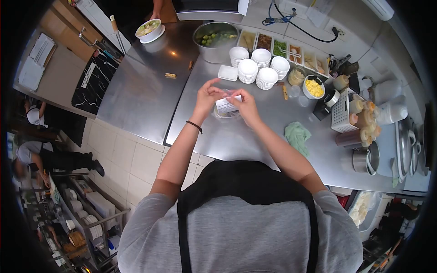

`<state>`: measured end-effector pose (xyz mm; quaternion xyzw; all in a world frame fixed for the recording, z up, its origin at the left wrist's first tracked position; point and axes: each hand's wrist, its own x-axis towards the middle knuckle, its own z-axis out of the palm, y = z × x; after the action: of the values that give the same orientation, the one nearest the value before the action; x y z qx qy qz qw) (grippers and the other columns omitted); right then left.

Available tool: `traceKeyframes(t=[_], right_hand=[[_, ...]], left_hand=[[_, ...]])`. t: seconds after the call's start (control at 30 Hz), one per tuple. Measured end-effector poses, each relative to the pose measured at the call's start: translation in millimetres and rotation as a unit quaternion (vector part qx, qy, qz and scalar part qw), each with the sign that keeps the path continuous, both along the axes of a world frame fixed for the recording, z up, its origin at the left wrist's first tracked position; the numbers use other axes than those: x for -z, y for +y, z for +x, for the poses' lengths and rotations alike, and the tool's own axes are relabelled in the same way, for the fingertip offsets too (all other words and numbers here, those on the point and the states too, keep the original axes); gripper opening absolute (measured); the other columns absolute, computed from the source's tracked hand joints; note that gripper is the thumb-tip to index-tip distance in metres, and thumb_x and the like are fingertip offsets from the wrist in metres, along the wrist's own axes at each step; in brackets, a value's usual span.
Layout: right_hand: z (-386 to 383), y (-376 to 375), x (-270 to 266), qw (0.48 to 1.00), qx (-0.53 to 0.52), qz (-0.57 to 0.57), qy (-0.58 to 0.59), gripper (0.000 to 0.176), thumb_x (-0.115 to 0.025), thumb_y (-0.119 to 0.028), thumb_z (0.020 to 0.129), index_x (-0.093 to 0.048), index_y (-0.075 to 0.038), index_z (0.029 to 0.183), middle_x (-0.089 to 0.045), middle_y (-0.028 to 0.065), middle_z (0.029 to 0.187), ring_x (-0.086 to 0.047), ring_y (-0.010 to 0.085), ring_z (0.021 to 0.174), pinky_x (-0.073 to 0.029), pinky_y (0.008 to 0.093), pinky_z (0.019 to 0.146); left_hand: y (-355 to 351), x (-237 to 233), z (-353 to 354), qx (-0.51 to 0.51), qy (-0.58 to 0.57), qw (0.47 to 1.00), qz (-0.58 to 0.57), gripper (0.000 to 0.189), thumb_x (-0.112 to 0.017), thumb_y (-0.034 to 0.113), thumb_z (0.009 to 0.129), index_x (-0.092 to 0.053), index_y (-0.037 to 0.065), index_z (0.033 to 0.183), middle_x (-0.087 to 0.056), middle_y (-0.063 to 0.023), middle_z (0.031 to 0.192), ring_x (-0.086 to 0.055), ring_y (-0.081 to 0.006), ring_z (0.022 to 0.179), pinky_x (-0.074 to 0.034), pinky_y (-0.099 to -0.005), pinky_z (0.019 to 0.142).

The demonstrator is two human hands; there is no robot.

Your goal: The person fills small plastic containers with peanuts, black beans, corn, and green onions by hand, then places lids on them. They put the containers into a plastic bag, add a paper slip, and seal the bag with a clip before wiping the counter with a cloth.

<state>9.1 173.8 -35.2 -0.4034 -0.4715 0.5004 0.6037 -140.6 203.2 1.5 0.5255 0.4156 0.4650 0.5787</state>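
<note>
A white paper slip point(226, 105) is pinched at either end between the left hand point(207, 95) and right hand point(246, 104), just above a clear plastic container point(226, 114) on the steel counter point(150, 91). Stacked white bowls point(257, 68) stand beyond the fingers; a green cloth point(297, 135) lies right of the right hand.

Bright, even light falls from overhead and looks flat. The steel counter point(150, 91) throws back one small hot glint and a broad pale sheen. My left hand point(207, 94) and right hand point(248, 105) cast only a faint, soft shadow. The white slip point(226, 104) between them is almost washed out. The wide lens bends every edge and the corners go black. The shelves point(86, 214) at lower left sit dim and smeared.
</note>
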Motion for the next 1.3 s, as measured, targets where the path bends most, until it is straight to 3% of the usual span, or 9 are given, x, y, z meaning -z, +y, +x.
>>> traceKeyframes(t=[0.1, 0.23, 0.33, 0.4, 0.73, 0.93, 1.1, 1.13, 1.3], right_hand=[[-4, 8, -1, 0.996, 0.022, -0.08, 0.01, 0.019, -0.071, -0.009, 0.073, -0.055, -0.004, 0.083, -0.059, 0.0048, 0.079, -0.056, 0.013, 0.074, -0.045, 0.0269, 0.063], [-8, 13, 1, 0.995, 0.075, -0.055, 0.019, 0.019, -0.069, -0.01, 0.075, -0.054, -0.004, 0.084, -0.059, 0.0051, 0.076, -0.056, 0.0121, 0.069, -0.045, 0.0261, 0.06], [-8, 11, 3, 0.996, 0.072, -0.029, 0.036, 0.016, -0.067, -0.01, 0.076, -0.058, -0.003, 0.086, -0.06, 0.0052, 0.078, -0.055, 0.0116, 0.071, -0.045, 0.0262, 0.063], [-7, 6, -9, 0.997, 0.069, -0.012, -0.031, 0.013, -0.065, -0.011, 0.078, -0.061, -0.002, 0.086, -0.061, 0.0055, 0.079, -0.055, 0.012, 0.073, -0.045, 0.0268, 0.067], [3, -4, -14, 0.973, 0.103, 0.022, -0.207, 0.016, -0.065, -0.019, 0.077, -0.065, -0.004, 0.085, -0.059, 0.0083, 0.087, -0.056, 0.0201, 0.083, -0.043, 0.0306, 0.074], [32, -28, -21, 0.96, 0.111, 0.05, -0.251, 0.023, -0.067, -0.019, 0.077, -0.063, -0.01, 0.099, -0.052, 0.0051, 0.101, -0.051, 0.0194, 0.092, -0.043, 0.0292, 0.077], [122, -78, -2, 0.857, 0.19, 0.06, -0.475, 0.034, -0.066, -0.022, 0.076, -0.059, -0.009, 0.106, -0.054, 0.0104, 0.11, -0.053, 0.0283, 0.098, -0.043, 0.0368, 0.083], [140, -92, 7, 0.821, 0.202, 0.05, -0.532, 0.036, -0.066, -0.023, 0.075, -0.059, -0.008, 0.107, -0.055, 0.0106, 0.11, -0.052, 0.0298, 0.101, -0.042, 0.0385, 0.086], [230, -168, 69, 0.682, 0.21, -0.007, -0.7, 0.043, -0.06, -0.026, 0.08, -0.051, -0.014, 0.121, -0.047, 0.0131, 0.124, -0.043, 0.0296, 0.116, -0.034, 0.0472, 0.093]], left_hand=[[1, -5, -9, 0.033, 0.014, 0.997, -0.067, 0.043, -0.06, 0.001, 0.08, -0.048, 0.003, 0.122, -0.063, -0.0014, 0.081, -0.059, -0.009, 0.076, -0.046, -0.0215, 0.07], [-5, -12, -9, 0.02, -0.046, 0.991, -0.123, 0.043, -0.058, 0.005, 0.082, -0.047, 0.003, 0.123, -0.063, -0.0018, 0.083, -0.058, -0.0082, 0.075, -0.046, -0.0223, 0.071], [-10, -11, -6, 0.018, -0.018, 0.996, -0.085, 0.047, -0.061, 0.0, 0.078, -0.047, 0.003, 0.123, -0.062, -0.002, 0.084, -0.058, -0.0079, 0.076, -0.047, -0.0224, 0.07], [-13, -6, -3, 0.014, 0.037, 0.999, 0.033, 0.052, -0.063, -0.005, 0.074, -0.047, 0.003, 0.123, -0.062, -0.0017, 0.083, -0.058, -0.0077, 0.075, -0.046, -0.0211, 0.069], [-21, -12, 6, -0.01, 0.157, 0.98, 0.122, 0.057, -0.066, -0.006, 0.07, -0.048, 0.005, 0.123, -0.064, -0.0045, 0.084, -0.058, -0.0079, 0.073, -0.047, -0.0218, 0.065], [-3, -5, 14, -0.014, 0.248, 0.954, 0.17, 0.042, -0.066, -0.005, 0.068, -0.061, 0.005, 0.109, -0.065, -0.0034, 0.075, -0.054, -0.0062, 0.063, -0.045, -0.0214, 0.058], [22, -26, 27, -0.059, 0.315, 0.935, 0.153, 0.022, -0.069, 0.0, 0.066, -0.068, 0.006, 0.087, -0.063, -0.0057, 0.074, -0.057, -0.0153, 0.062, -0.047, -0.0279, 0.061], [27, -24, 27, -0.042, 0.317, 0.915, 0.245, 0.025, -0.071, 0.003, 0.066, -0.067, 0.006, 0.09, -0.059, -0.0085, 0.096, -0.056, -0.0172, 0.068, -0.048, -0.0288, 0.067], [38, -14, 22, -0.063, 0.319, 0.916, 0.235, 0.043, -0.075, 0.014, 0.067, -0.06, 0.009, 0.107, -0.039, -0.0141, 0.123, -0.053, -0.0212, 0.086, -0.046, -0.0308, 0.078]])
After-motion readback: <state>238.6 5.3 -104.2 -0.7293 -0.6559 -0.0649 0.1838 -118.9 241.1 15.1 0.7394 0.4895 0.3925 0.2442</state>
